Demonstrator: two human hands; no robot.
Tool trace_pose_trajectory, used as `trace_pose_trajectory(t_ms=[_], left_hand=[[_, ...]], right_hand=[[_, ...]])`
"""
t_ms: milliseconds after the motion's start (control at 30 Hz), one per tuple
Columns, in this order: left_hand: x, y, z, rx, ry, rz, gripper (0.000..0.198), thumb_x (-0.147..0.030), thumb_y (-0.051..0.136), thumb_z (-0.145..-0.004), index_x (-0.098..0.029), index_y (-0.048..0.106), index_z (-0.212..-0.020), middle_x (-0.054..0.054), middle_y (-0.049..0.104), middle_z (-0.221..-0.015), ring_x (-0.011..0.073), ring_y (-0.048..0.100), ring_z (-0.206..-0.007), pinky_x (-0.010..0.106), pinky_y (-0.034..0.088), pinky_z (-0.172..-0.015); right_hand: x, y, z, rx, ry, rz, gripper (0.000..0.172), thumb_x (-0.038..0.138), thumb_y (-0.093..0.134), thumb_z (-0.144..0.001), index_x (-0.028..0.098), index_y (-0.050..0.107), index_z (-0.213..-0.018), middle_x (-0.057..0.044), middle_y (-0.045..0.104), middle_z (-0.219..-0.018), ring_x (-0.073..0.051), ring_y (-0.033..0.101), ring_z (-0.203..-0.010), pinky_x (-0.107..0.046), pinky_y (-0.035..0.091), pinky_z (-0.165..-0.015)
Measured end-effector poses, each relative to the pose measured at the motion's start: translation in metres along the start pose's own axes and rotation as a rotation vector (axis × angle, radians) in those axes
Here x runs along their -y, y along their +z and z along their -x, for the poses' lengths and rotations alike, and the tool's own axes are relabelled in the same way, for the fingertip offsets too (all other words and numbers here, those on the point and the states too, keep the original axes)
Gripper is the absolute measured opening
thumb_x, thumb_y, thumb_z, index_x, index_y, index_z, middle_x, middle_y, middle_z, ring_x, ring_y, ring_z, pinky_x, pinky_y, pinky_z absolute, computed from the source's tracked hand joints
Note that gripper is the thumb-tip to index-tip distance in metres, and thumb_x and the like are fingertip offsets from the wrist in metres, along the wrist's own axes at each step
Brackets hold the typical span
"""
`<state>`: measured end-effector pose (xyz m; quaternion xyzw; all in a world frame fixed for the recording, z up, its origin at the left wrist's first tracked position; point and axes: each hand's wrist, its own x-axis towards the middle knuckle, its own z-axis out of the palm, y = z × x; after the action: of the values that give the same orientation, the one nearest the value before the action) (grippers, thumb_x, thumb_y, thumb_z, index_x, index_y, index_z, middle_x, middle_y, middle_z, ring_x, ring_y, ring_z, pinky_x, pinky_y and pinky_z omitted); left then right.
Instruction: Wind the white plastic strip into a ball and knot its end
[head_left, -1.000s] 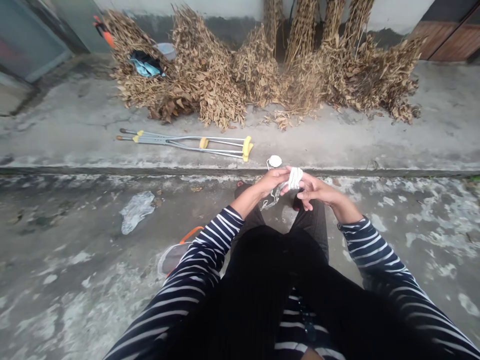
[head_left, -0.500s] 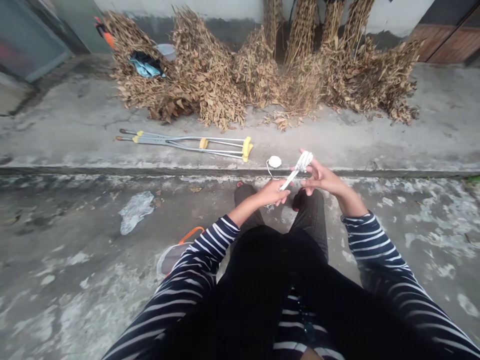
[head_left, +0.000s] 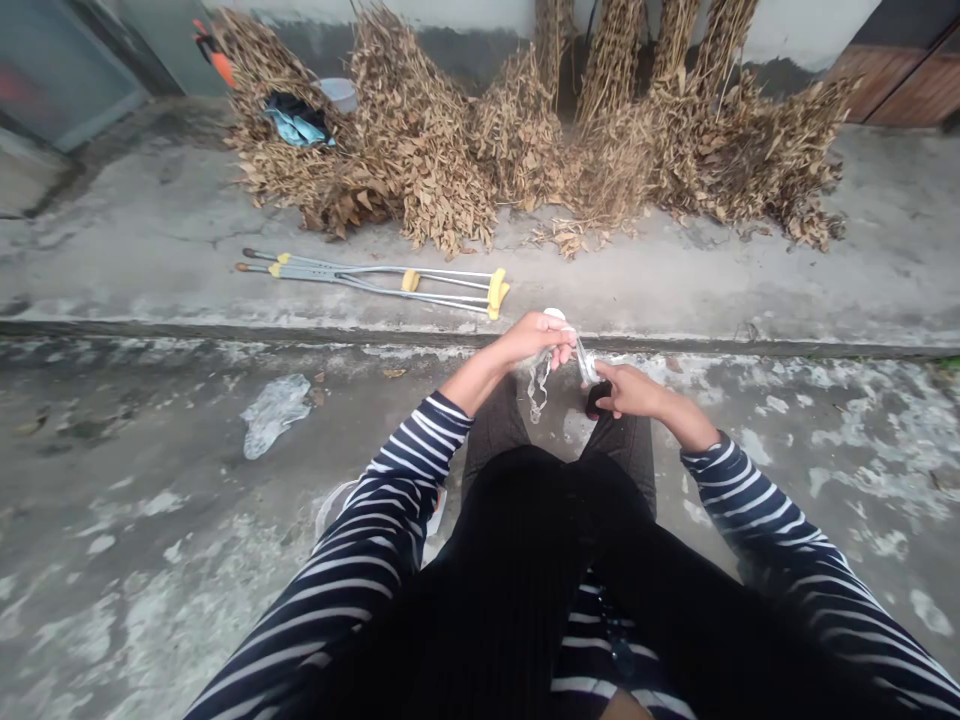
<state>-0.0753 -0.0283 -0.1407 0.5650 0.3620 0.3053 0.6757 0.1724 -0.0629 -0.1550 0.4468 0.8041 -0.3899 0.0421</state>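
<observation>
A white cord (head_left: 584, 362), gathered into a long looped bundle, stretches between my two hands. My left hand (head_left: 541, 335) is closed around its upper end. At the bundle's lower end is my right hand (head_left: 630, 389), its curled fingers against the loops and its thumb lower down, a little apart. A loose, wavy strand of the cord hangs below my left hand. Partly hidden behind the left fingers is a round white object (head_left: 554, 313) on the concrete step. How the cord passes around the right fingers is not clear.
Two crutches (head_left: 375, 277) with yellow pads lie on the raised step (head_left: 675, 290). Dried plants (head_left: 442, 160) lean along the wall, with a blue and black cloth (head_left: 298, 122) on them. Crumpled clear plastic (head_left: 275, 412) lies at left; a pale container (head_left: 330, 503) is partly behind my left sleeve.
My left hand has moved up and forward, while the right has come down. The cord bundle has swung from slanting up to the right to slanting down to the right.
</observation>
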Motion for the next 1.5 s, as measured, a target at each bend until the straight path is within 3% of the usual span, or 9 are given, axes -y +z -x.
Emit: trace_pose_trajectory(t_ms=[233, 367, 533, 633, 800, 967, 1233, 1367, 1500], left_hand=[[0.023, 0.001, -0.021, -0.058, -0.081, 0.015, 0.028, -0.03, 0.075, -0.092, -0.008, 0.067, -0.076, 0.002, 0.065, -0.055, 0.0078, 0.055, -0.04, 0.02, 0.043, -0.048], [0.048, 0.023, -0.005, 0.065, -0.124, 0.005, 0.039, -0.047, 0.071, -0.094, -0.008, 0.069, -0.09, 0.003, 0.068, -0.058, 0.0082, 0.056, -0.039, 0.019, 0.043, -0.047], [0.062, 0.035, 0.012, 0.158, -0.155, -0.084, 0.049, -0.053, 0.069, -0.093, -0.012, 0.061, -0.119, -0.001, 0.068, -0.058, 0.0086, 0.055, -0.037, 0.017, 0.039, -0.043], [0.056, 0.033, 0.016, 0.196, -0.167, -0.131, 0.036, -0.048, 0.061, -0.098, -0.013, 0.062, -0.106, 0.0, 0.067, -0.056, 0.0089, 0.053, -0.036, 0.017, 0.038, -0.041], [0.027, 0.019, 0.012, 0.12, -0.1, -0.249, 0.025, -0.029, 0.062, -0.095, -0.012, 0.065, -0.078, 0.002, 0.066, -0.055, 0.0079, 0.057, -0.04, 0.017, 0.041, -0.045], [0.009, 0.002, -0.003, 0.033, -0.049, -0.28, 0.027, -0.024, 0.071, -0.089, -0.01, 0.068, -0.067, 0.002, 0.063, -0.053, 0.0065, 0.055, -0.041, 0.018, 0.039, -0.047], [0.04, 0.007, -0.016, -0.005, -0.078, -0.042, 0.027, -0.035, 0.08, -0.085, -0.009, 0.075, -0.084, 0.003, 0.067, -0.062, 0.0074, 0.058, -0.049, 0.019, 0.04, -0.05], [0.048, 0.021, -0.004, 0.027, -0.088, 0.191, 0.045, -0.039, 0.081, -0.085, -0.015, 0.074, -0.123, 0.006, 0.073, -0.086, 0.009, 0.063, -0.066, 0.019, 0.038, -0.053], [0.051, 0.028, 0.004, 0.114, -0.076, 0.385, 0.05, -0.042, 0.084, -0.083, -0.019, 0.074, -0.126, 0.01, 0.073, -0.108, 0.011, 0.063, -0.078, 0.021, 0.041, -0.058]], right_hand=[[0.011, -0.012, 0.015, 0.262, -0.347, -0.713, 0.096, 0.024, 0.076, -0.089, 0.034, 0.021, -0.168, -0.014, 0.065, -0.143, -0.007, 0.069, -0.057, -0.026, 0.06, -0.063], [0.012, -0.026, 0.012, 0.152, -0.422, -0.863, 0.107, 0.024, 0.08, -0.086, 0.036, 0.014, -0.169, -0.018, 0.057, -0.153, -0.007, 0.07, -0.061, -0.023, 0.061, -0.059], [0.004, -0.033, 0.004, -0.041, -0.247, -0.716, 0.112, 0.024, 0.08, -0.084, 0.04, 0.01, -0.169, -0.017, 0.048, -0.162, -0.009, 0.071, -0.061, -0.029, 0.064, -0.061], [0.004, -0.028, 0.0, -0.133, -0.088, -0.421, 0.107, 0.016, 0.076, -0.084, 0.036, 0.015, -0.17, -0.015, 0.06, -0.152, -0.011, 0.07, -0.057, -0.031, 0.062, -0.064], [0.011, -0.015, -0.001, -0.04, 0.011, -0.062, 0.092, 0.007, 0.072, -0.084, 0.021, 0.033, -0.165, -0.004, 0.082, -0.09, -0.017, 0.071, -0.056, -0.038, 0.058, -0.086], [0.005, -0.01, 0.003, 0.132, -0.095, -0.401, 0.073, 0.015, 0.072, -0.087, 0.027, 0.046, -0.155, -0.009, 0.076, -0.123, -0.009, 0.066, -0.048, -0.029, 0.058, -0.065], [-0.003, -0.012, 0.006, 0.304, -0.294, -0.796, 0.063, 0.036, 0.078, -0.092, 0.019, 0.053, -0.148, -0.001, 0.075, -0.091, -0.004, 0.061, -0.045, -0.022, 0.062, -0.059], [0.001, -0.014, 0.009, 0.311, -0.33, -0.864, 0.043, 0.035, 0.075, -0.096, 0.017, 0.061, -0.133, 0.0, 0.075, -0.09, -0.004, 0.061, -0.045, -0.024, 0.065, -0.062], [0.003, -0.016, 0.007, 0.312, -0.37, -0.951, 0.025, 0.037, 0.07, -0.099, 0.016, 0.066, -0.112, 0.001, 0.074, -0.085, -0.004, 0.062, -0.043, -0.022, 0.064, -0.059]])
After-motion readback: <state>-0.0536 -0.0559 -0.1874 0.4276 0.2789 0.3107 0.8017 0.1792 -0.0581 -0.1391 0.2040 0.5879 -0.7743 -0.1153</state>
